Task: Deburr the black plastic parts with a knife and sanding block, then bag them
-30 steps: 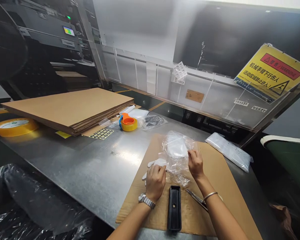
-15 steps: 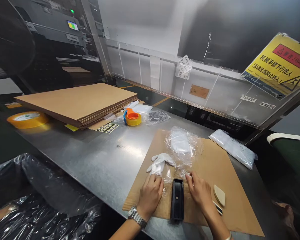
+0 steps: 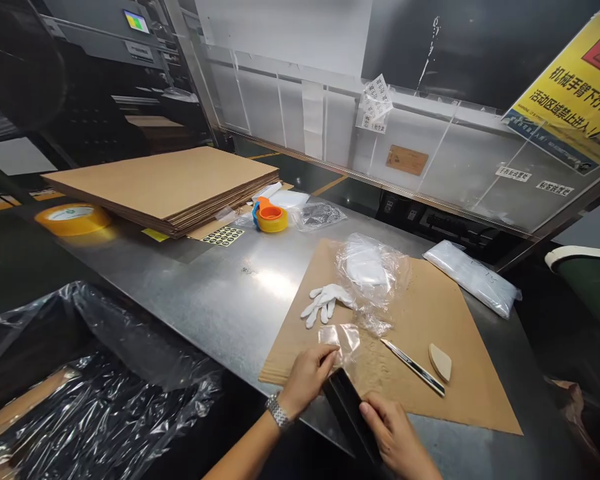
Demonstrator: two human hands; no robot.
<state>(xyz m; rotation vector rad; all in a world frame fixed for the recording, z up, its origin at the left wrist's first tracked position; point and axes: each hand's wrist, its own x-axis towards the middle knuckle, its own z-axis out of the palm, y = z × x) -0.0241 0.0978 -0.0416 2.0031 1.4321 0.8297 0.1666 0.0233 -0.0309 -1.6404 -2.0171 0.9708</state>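
Note:
My right hand [image 3: 387, 430] is closed around a long, narrow black plastic piece [image 3: 347, 410], raised and tilted at the front edge of the table. Just left of its far end, my left hand [image 3: 307, 377] pinches the near edge of a small clear plastic bag [image 3: 344, 339]. Behind the bag, a white glove [image 3: 326, 301] lies on the flat cardboard sheet [image 3: 473, 393]. A utility knife [image 3: 414, 367] and a beige rounded pad [image 3: 440, 362] rest right of my hands. Farther back is a clear bag with white contents [image 3: 367, 263].
A stack of cardboard sheets [image 3: 170, 180] stands at the back left, near a yellow tape roll [image 3: 73, 220] and an orange tape dispenser [image 3: 270, 215]. A white plastic-wrapped packet [image 3: 473, 277] lies right. A bin lined with black plastic [image 3: 130, 373] is below the left table edge.
My right hand has taken hold of the black piece, lifted it off the cardboard and tilted it. The utility knife is now fully uncovered. My left hand has the clear bag beside the piece's end.

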